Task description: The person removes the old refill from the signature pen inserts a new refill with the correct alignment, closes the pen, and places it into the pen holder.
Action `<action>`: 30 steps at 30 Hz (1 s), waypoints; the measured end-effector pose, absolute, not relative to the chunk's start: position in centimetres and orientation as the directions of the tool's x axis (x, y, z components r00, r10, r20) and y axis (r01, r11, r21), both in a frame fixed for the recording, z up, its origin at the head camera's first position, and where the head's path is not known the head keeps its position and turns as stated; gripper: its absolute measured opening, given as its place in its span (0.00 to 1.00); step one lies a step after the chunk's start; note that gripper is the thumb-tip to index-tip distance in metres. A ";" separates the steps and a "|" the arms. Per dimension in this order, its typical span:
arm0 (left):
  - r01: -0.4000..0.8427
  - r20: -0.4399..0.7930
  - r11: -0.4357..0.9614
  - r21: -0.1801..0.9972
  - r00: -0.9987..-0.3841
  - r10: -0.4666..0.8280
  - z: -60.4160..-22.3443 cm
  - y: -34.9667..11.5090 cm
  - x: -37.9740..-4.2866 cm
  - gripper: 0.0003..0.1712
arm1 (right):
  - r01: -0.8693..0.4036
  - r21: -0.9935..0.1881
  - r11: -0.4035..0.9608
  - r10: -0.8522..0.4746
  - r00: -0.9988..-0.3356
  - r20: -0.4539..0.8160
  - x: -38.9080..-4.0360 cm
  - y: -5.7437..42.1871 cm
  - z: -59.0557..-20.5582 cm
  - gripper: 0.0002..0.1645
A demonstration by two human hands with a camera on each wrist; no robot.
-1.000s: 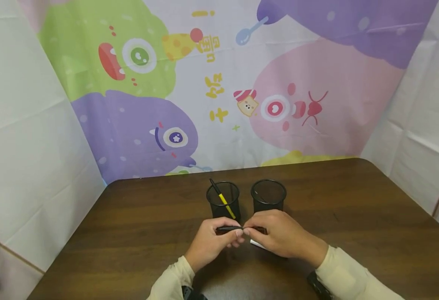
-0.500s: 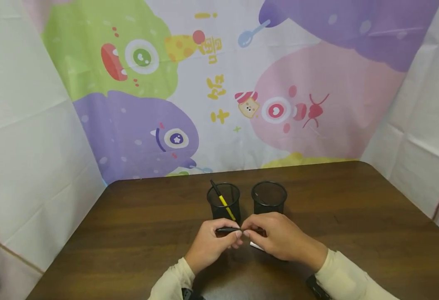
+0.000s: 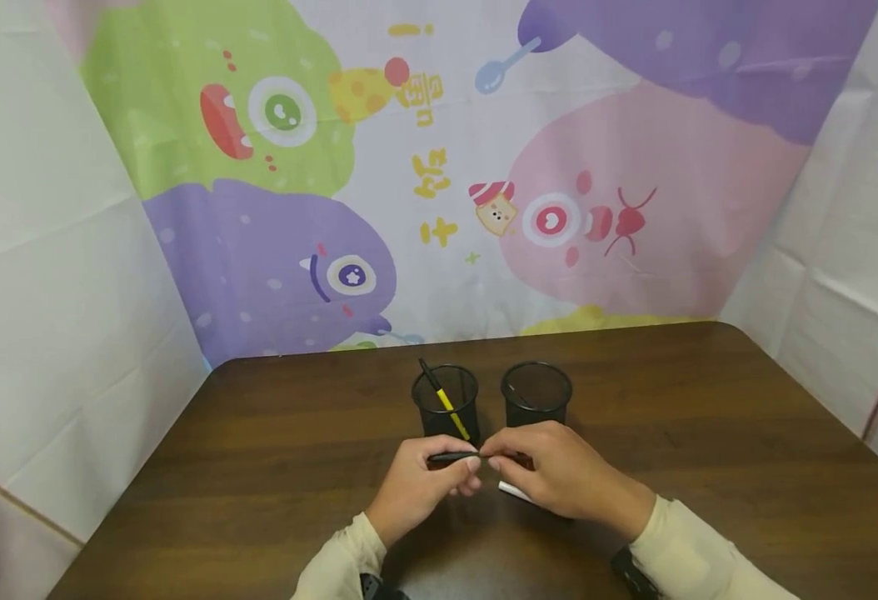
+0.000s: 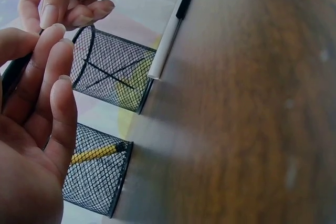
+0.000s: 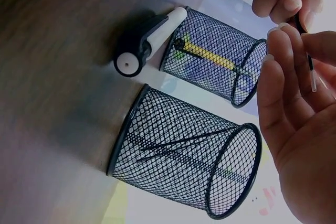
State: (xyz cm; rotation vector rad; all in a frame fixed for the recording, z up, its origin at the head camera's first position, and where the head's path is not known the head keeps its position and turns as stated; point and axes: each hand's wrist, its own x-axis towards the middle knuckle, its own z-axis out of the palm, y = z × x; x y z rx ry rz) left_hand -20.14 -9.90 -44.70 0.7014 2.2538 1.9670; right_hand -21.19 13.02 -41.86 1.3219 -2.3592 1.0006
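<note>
In the head view my left hand [image 3: 412, 483] grips a black tapered pen barrel [image 3: 450, 457] lying level between thumb and fingers. My right hand [image 3: 559, 471] meets it from the right, thumb and forefinger pinching a thin pen refill [image 5: 313, 80] in line with the barrel. The refill's pale, see-through end shows along the right fingers in the right wrist view. Under the right hand a white pen [image 4: 167, 45] with a black clip lies on the table. Both hands are above the table, in front of two mesh pen cups.
The left pen cup [image 3: 446, 421] holds a yellow and black pen [image 3: 446, 400]. Thin dark lines show inside the right pen cup [image 5: 173, 145]. A brown wooden table [image 3: 274, 467] runs back to a cartoon cloth [image 3: 439, 283], with white panels at both sides.
Both hands stay at the same spot with the barrel and refill. Only the fingertips shift slightly where the two hands meet; the cups and white pen have not moved.
</note>
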 end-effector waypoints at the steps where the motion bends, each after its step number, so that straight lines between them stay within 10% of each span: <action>1: 0.297 0.247 0.078 0.952 -0.891 0.380 -44.7 -9.9 -20.2 0.11 | -0.827 -0.438 0.353 -0.649 -0.554 0.522 -21.2 13.0 -41.8 0.07; 30: 0.274 0.250 0.006 0.962 -0.888 0.386 -45.1 -9.6 -20.1 0.09 | -0.825 -0.410 0.388 -0.641 -0.561 0.523 -21.0 13.0 -41.8 0.02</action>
